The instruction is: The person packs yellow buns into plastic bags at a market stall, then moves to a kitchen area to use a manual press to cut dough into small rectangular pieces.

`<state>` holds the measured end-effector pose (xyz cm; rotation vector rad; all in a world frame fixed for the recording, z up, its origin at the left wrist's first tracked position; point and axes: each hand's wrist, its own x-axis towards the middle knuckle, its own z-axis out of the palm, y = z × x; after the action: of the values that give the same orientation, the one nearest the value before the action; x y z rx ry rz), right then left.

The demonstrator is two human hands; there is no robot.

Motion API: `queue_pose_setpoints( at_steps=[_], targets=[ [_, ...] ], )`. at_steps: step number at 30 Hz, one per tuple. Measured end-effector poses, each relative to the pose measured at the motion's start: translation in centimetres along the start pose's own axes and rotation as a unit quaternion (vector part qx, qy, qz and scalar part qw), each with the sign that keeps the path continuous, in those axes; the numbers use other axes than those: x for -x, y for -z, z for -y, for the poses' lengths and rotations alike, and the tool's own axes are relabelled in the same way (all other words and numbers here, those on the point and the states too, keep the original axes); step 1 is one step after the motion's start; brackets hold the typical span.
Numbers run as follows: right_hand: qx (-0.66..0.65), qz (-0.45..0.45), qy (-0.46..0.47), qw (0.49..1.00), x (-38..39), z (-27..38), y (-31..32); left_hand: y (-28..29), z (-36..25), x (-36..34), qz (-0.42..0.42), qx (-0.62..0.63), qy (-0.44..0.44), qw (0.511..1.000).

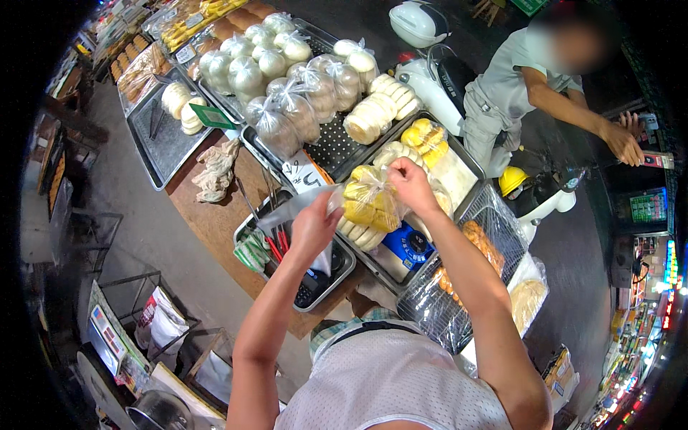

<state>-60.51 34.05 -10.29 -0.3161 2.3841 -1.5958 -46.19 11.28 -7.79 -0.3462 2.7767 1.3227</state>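
A knotted clear bag of yellow buns [365, 204] is in front of me, over the trays. My right hand [412, 188] is closed in a pinch at the top of this bag. To its left, my left hand [315, 223] is closed on a pale, translucent plastic bag [290, 211], which stretches out to the left and is partly smeared by motion. Beneath both hands are white buns [362, 234] in clear wrap and a blue round-printed packet [410, 246]. The left fingertips are partly hidden by the film.
A tray [345, 269] with red-handled tongs [276, 247] lies left of my arms. Bagged round buns [283, 125] crowd the far trays. A wire rack [494, 215] with wrapped fried pieces is on the right. Beyond it, a person [505, 93] reaches out near a white scooter [430, 86].
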Motion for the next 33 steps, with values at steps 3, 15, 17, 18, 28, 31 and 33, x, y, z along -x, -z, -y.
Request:
queue_pose_setpoints(
  at_steps=[3,15,17,18,28,31,33],
  targets=[
    [-0.062,0.028,0.011,0.998,0.5,0.6,0.9,-2.9,-1.3,-4.1,0.04,0.026,-0.048,0.998],
    [0.121,0.082,0.005,0.989,1.5,-2.0,0.2,-8.0,-1.6,-10.0,0.031,-0.146,-0.146,0.978],
    [0.22,0.029,0.043,0.974,1.7,-1.8,0.6,-7.8,-2.0,-9.8,0.004,-0.16,-0.126,0.979],
    [0.19,0.035,0.03,0.981,1.9,-0.9,1.1,-7.4,-1.9,-9.7,-0.011,-0.17,-0.114,0.979],
    [0.26,0.178,0.223,0.922,4.0,-3.2,9.5,-4.5,4.3,-8.1,-0.11,0.12,0.086,0.983],
    [0.318,0.161,0.234,0.905,5.0,-3.9,9.9,-3.7,3.4,-5.5,-0.018,0.317,0.214,0.924],
    [0.288,0.114,0.182,0.933,4.5,-3.8,10.9,-2.2,1.1,-3.9,0.015,0.397,0.226,0.889]
  ],
)
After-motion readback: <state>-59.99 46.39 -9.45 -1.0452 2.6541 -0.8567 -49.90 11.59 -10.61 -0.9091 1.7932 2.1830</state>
